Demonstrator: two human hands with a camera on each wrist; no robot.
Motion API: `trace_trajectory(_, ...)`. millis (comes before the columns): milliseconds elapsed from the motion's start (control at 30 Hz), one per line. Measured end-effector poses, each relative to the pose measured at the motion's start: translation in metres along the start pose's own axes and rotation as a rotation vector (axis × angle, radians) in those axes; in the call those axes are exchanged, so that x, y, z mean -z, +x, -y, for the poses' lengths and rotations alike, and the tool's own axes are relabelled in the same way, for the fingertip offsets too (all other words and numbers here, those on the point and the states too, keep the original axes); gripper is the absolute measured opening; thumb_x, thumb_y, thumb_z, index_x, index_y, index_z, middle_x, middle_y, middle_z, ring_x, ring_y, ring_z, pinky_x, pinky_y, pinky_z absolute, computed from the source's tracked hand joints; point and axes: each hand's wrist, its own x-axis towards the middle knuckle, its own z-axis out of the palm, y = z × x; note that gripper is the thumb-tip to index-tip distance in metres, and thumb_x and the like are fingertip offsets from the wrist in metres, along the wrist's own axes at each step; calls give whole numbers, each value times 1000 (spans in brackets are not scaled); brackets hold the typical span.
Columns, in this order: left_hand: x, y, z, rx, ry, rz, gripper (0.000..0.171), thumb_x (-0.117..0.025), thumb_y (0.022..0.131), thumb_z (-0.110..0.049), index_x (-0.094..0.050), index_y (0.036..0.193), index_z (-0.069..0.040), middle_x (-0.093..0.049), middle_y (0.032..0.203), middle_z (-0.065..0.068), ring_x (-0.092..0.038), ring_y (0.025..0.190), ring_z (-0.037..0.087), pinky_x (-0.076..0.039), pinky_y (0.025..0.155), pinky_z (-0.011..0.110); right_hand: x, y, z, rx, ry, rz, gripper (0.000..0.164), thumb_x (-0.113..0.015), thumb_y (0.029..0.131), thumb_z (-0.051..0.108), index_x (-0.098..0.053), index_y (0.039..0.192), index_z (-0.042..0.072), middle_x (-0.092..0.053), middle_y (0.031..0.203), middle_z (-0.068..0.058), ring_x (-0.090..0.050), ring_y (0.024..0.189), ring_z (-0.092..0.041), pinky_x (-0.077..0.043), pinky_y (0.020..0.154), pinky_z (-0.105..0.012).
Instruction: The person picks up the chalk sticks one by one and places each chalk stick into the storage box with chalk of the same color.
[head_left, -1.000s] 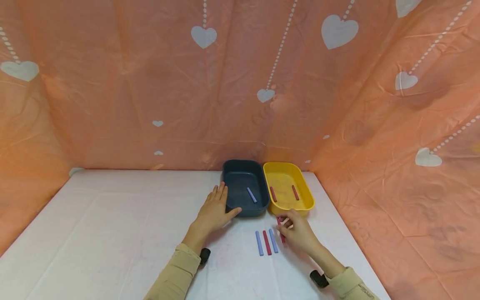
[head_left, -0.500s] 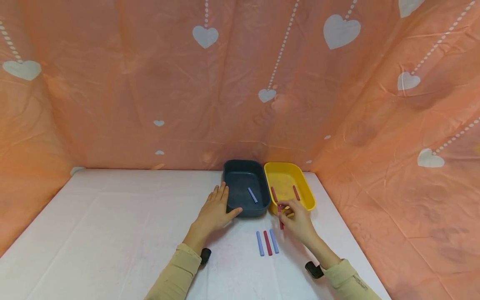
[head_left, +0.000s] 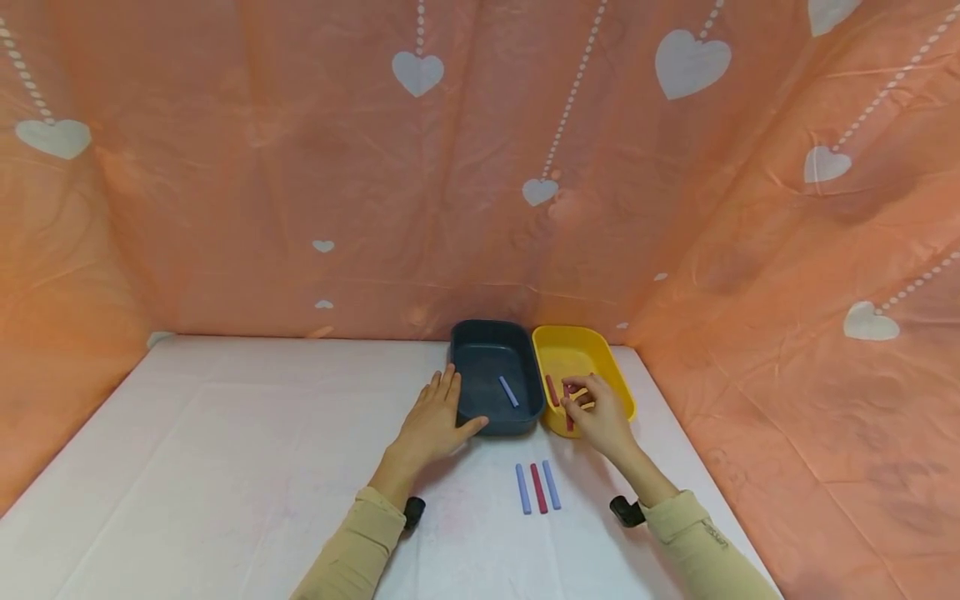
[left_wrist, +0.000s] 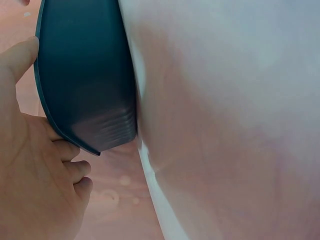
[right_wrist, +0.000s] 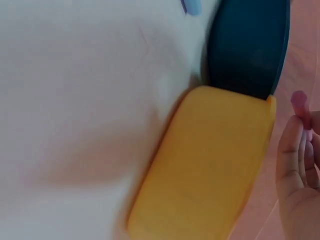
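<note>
My right hand (head_left: 603,421) pinches a red chalk stick (head_left: 569,419) between thumb and fingers, over the near end of the yellow box (head_left: 573,354). In the right wrist view the held chalk (right_wrist: 300,104) sticks out past the fingertips, above the box's rim. One red chalk stick (head_left: 552,390) shows inside the yellow box; my hand covers part of its inside. My left hand (head_left: 431,425) rests with extended fingers on the left rim of the dark blue box (head_left: 487,358). Inside that box lies a blue chalk stick (head_left: 508,391).
In front of the boxes, a blue chalk stick (head_left: 522,488), a red one (head_left: 538,488) and another blue one (head_left: 551,484) lie side by side on the white tabletop (head_left: 262,458). An orange curtain with hearts (head_left: 360,183) rises close behind the boxes.
My right hand has lifted the red chalk from the table area forward over the yellow box. One red chalk in that box is now hidden by the hand. The left hand stays put.
</note>
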Motion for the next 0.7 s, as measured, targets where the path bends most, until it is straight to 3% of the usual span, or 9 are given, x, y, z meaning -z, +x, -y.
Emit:
trace_trajectory(400,0,0,1,2,22,10,99,-59,99,-61,-21,163,5,-12,173,20,-13,159,39,-16,128,51,5,24,-8,-76,-18,31,29,-73,93,0,-70,122,-4,-61,108,-19,-69,87,-32,-52,63,-17)
trace_trajectory(700,-2,1,1,3,21,-1,99,-59,99,-61,-23,163,4,-14,172,20,-14,159,40,-16,128,52,1,38,-24,-103,-76,51,32,-73,95,3,-68,125,-5,-61,109,-19,-68,90,-34,-52,64,-16)
